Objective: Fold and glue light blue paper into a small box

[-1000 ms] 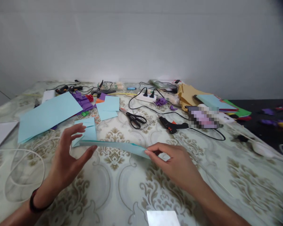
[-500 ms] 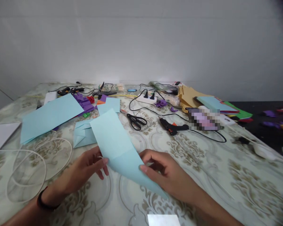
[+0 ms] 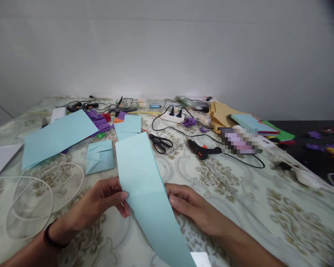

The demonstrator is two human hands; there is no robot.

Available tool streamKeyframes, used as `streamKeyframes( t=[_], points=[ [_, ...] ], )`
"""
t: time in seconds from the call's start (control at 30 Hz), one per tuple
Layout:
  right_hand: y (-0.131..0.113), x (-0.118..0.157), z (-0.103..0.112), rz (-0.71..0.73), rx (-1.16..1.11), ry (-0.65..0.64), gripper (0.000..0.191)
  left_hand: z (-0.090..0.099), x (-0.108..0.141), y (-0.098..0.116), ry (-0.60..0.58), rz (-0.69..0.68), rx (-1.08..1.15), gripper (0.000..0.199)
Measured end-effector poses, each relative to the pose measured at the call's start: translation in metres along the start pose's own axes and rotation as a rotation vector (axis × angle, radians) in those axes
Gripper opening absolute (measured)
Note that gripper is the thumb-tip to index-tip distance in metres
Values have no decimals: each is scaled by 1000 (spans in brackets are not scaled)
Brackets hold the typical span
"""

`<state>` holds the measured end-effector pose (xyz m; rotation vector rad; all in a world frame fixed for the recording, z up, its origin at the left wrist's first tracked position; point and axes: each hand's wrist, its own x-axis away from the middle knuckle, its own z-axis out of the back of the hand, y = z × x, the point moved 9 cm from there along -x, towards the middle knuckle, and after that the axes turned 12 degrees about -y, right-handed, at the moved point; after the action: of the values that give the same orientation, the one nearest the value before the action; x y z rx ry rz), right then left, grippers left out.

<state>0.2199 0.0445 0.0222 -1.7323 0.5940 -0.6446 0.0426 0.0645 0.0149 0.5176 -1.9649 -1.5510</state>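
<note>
A long light-blue paper strip (image 3: 147, 189), with a faint crease across its middle, is held tilted above the table. My left hand (image 3: 111, 198) pinches its left edge between thumb and fingers. On the opposite edge, my right hand (image 3: 186, 204) grips it, thumb at the front and fingers behind. Beyond my left hand lies a folded light-blue paper piece (image 3: 100, 157). Small light-blue sheets (image 3: 132, 124) rest just past the strip's far end. Black scissors (image 3: 161, 144) lie to the right of that end. A bit of white paper (image 3: 202, 259) shows under the strip's near end.
Large light-blue sheets (image 3: 59, 139) and a white cable loop (image 3: 48, 200) are at left. A black glue gun (image 3: 203, 149), a phone with a blurred screen (image 3: 238, 141) and a stack of coloured paper (image 3: 253, 123) sit at right. A white power strip (image 3: 172, 116) stands farther back.
The strip has turned more upright in view and its near end has come down toward me, covering part of the white paper. Both hands still hold its edges.
</note>
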Motion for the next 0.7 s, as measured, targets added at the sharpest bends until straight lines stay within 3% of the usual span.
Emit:
streamKeyframes(
  t=[0.17, 0.3, 0.4, 0.6, 0.7],
  points=[
    [-2, -3, -13, 26, 17, -89, 57, -1, -1, 2, -5, -13, -58, 27],
    [-5, -3, -12, 54, 38, -56, 61, -1, -2, -2, -7, 3, -52, 29],
    [0, -3, -9, 19, 58, -49, 62, -3, -2, -2, -29, -6, -50, 30],
    [19, 0, -11, -78, 67, -160, 75, -6, -2, -2, -60, -8, -32, 31],
    [20, -2, -11, -82, 73, -119, 69, -8, -3, 0, -77, -27, -28, 32]
  ],
)
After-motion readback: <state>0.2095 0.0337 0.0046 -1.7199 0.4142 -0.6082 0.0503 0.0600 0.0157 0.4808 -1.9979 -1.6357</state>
